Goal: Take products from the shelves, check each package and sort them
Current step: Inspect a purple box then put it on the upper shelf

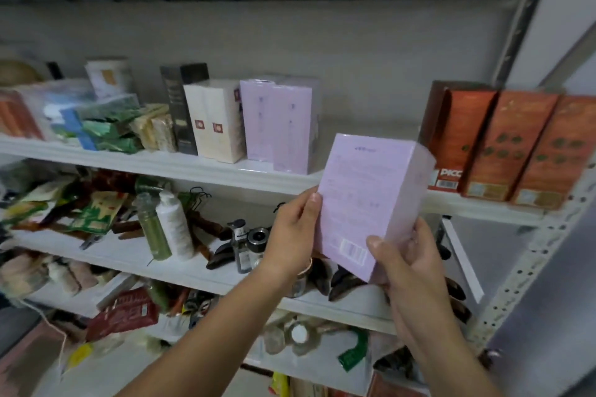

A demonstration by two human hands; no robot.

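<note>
My left hand (293, 232) grips the left edge of a light purple box (371, 196), with the thumb on its front. My right hand (409, 264) grips the bottom right corner, its thumb just beside the barcode (353, 250). I hold the box in the air, a bit tilted, in front of the front edge of the white shelf (193, 167). On that shelf, two more purple boxes (277, 126) stand near the middle, touching the cream boxes (213, 122) on their left. Orange boxes (503, 145) stand at the right end. On the shelf below, a white bottle (174, 226) stands beside a green bottle (153, 229).
</note>
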